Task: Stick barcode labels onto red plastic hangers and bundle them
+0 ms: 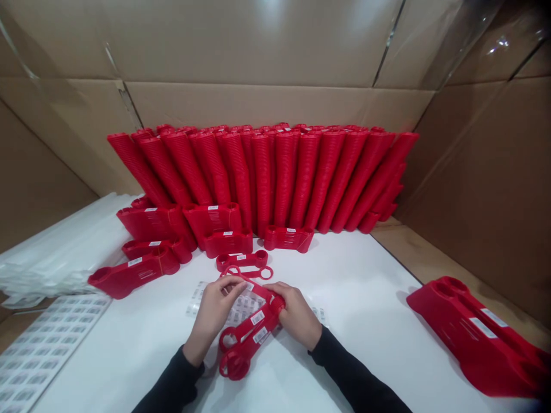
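Note:
My right hand (299, 312) is closed around several fanned-out flat red plastic pieces (247, 328) with ring-shaped ends, gripping them near their right ends. White barcode labels (257, 318) show on their faces. The fingers of my left hand (217, 307) are pinched together at a small white label (249, 286) on the uppermost red piece; what lies between the fingertips is mostly hidden. Beneath both hands is a sheet of printed labels (196, 298), partly covered. Just beyond, a small red stack (241, 261) and a loose red piece lie on the white table (344, 287).
Tall stacks of red pieces (262, 178) stand along the cardboard wall (258, 103). Shorter labelled bundles (138, 269) sit at left, and another bundle (473, 338) lies at right. White plastic bags (64, 246) and a large label sheet (51, 350) occupy the left side.

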`<state>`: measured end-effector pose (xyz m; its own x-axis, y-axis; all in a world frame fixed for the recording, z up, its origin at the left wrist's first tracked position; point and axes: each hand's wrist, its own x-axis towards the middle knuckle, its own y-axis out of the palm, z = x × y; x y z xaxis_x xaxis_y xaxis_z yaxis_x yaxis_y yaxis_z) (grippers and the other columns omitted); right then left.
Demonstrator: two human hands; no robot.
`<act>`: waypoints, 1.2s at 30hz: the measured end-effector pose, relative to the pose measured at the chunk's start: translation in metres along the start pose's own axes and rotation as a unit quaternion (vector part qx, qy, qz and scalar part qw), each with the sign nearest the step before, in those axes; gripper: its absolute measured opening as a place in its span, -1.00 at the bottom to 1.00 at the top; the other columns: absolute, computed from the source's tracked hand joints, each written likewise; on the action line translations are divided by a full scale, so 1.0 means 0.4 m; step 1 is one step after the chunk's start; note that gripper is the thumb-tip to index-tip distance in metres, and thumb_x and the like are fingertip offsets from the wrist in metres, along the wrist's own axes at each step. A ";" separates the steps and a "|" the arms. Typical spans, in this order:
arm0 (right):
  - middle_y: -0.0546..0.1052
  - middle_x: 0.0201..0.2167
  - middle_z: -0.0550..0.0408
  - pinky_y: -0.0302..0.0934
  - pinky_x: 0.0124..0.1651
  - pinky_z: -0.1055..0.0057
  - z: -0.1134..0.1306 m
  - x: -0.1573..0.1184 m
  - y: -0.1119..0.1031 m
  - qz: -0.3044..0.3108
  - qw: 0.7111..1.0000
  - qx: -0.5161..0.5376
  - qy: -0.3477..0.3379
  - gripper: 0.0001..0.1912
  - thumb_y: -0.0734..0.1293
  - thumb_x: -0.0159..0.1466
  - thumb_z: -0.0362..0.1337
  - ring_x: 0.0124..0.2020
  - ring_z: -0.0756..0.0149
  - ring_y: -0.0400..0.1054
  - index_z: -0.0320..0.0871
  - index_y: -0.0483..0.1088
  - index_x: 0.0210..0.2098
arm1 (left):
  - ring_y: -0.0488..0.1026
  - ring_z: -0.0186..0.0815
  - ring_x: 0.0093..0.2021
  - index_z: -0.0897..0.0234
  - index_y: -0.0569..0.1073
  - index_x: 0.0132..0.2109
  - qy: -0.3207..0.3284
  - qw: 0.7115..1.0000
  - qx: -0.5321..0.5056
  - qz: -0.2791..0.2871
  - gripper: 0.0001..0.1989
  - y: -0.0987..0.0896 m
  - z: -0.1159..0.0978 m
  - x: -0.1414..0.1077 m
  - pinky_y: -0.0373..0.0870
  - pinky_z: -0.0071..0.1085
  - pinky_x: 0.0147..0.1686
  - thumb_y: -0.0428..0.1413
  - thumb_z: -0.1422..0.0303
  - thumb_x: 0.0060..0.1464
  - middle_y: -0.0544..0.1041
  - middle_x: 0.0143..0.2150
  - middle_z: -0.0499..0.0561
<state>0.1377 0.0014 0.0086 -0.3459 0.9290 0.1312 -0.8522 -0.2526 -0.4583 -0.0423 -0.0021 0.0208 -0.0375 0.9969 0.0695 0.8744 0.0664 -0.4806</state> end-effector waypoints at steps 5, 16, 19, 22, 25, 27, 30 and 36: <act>0.50 -0.17 0.00 0.22 -0.06 0.30 0.006 -0.005 -0.002 0.002 1.000 -0.011 0.012 -0.36 0.10 -0.12 -0.64 -0.13 0.17 0.35 -0.14 0.45 -0.13 | 0.43 -0.25 -0.34 0.22 0.51 -0.35 -0.009 1.000 0.015 0.002 -0.78 0.007 -0.003 -0.001 0.32 -0.39 -0.29 0.07 0.19 -0.01 0.56 -0.35 -0.02; 0.50 -0.18 0.01 0.21 -0.05 0.35 0.011 -0.005 -0.002 0.004 1.000 -0.003 -0.005 -0.36 0.09 -0.13 -0.63 -0.14 0.22 0.36 -0.14 0.45 -0.12 | 0.42 -0.24 -0.29 0.21 0.50 -0.34 0.019 0.998 0.050 -0.013 -0.79 0.022 0.007 0.002 0.29 -0.37 -0.25 0.06 0.20 0.02 0.56 -0.32 -0.02; 0.50 -0.18 0.02 0.20 -0.05 0.37 0.015 -0.009 -0.002 0.002 1.000 -0.001 -0.004 -0.35 0.09 -0.13 -0.63 -0.14 0.24 0.35 -0.15 0.44 -0.11 | 0.41 -0.26 -0.30 0.22 0.49 -0.34 0.034 0.997 0.065 -0.024 -0.78 0.027 0.015 0.001 0.29 -0.37 -0.26 0.04 0.19 0.03 0.55 -0.33 -0.03; 0.49 -0.19 0.03 0.19 -0.05 0.39 0.020 -0.014 0.000 0.003 1.000 -0.003 -0.008 -0.36 0.08 -0.12 -0.63 -0.14 0.26 0.34 -0.16 0.44 -0.11 | 0.39 -0.27 -0.34 0.23 0.46 -0.36 0.061 0.993 0.095 -0.041 -0.77 0.032 0.020 -0.003 0.29 -0.36 -0.30 0.01 0.19 0.05 0.52 -0.38 -0.03; 0.48 -0.21 0.03 0.20 -0.07 0.40 0.023 -0.017 0.005 0.009 1.000 0.002 -0.014 -0.38 0.09 -0.10 -0.63 -0.16 0.27 0.34 -0.16 0.44 -0.12 | 0.37 -0.25 -0.33 0.24 0.40 -0.39 0.106 0.978 0.174 -0.044 -0.77 0.039 0.023 -0.006 0.27 -0.32 -0.28 -0.02 0.20 0.08 0.47 -0.41 -0.03; 0.48 -0.22 0.04 0.20 -0.08 0.41 0.024 -0.018 0.007 0.013 1.000 0.012 -0.021 -0.38 0.09 -0.09 -0.63 -0.17 0.28 0.34 -0.14 0.43 -0.11 | 0.36 -0.23 -0.33 0.25 0.36 -0.39 0.134 0.960 0.241 -0.047 -0.76 0.043 0.026 -0.007 0.26 -0.29 -0.29 -0.05 0.20 0.12 0.45 -0.40 -0.01; 0.47 -0.22 0.05 0.20 -0.09 0.43 0.027 -0.019 0.006 0.013 0.999 0.032 -0.028 -0.37 0.09 -0.08 -0.64 -0.17 0.30 0.35 -0.13 0.43 -0.09 | 0.35 -0.18 -0.32 0.28 0.33 -0.31 0.142 0.934 0.317 -0.082 -0.75 0.040 0.034 0.000 0.26 -0.25 -0.31 -0.08 0.19 0.13 0.43 -0.38 0.03; 0.48 -0.23 0.05 0.23 -0.13 0.44 0.033 -0.021 -0.001 0.016 0.998 0.060 -0.020 -0.40 0.11 -0.06 -0.62 -0.18 0.31 0.36 -0.13 0.44 -0.10 | 0.38 -0.20 -0.25 0.27 0.29 -0.14 0.096 0.945 0.278 -0.142 -0.73 -0.040 0.076 0.033 0.34 -0.29 -0.28 -0.19 0.23 0.18 0.42 -0.25 0.07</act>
<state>0.1359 -0.0100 0.0194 -0.3870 0.9091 0.1543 -0.8803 -0.3144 -0.3551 -0.0715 0.0112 0.0027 -0.0964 0.9131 0.3962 0.4502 0.3950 -0.8008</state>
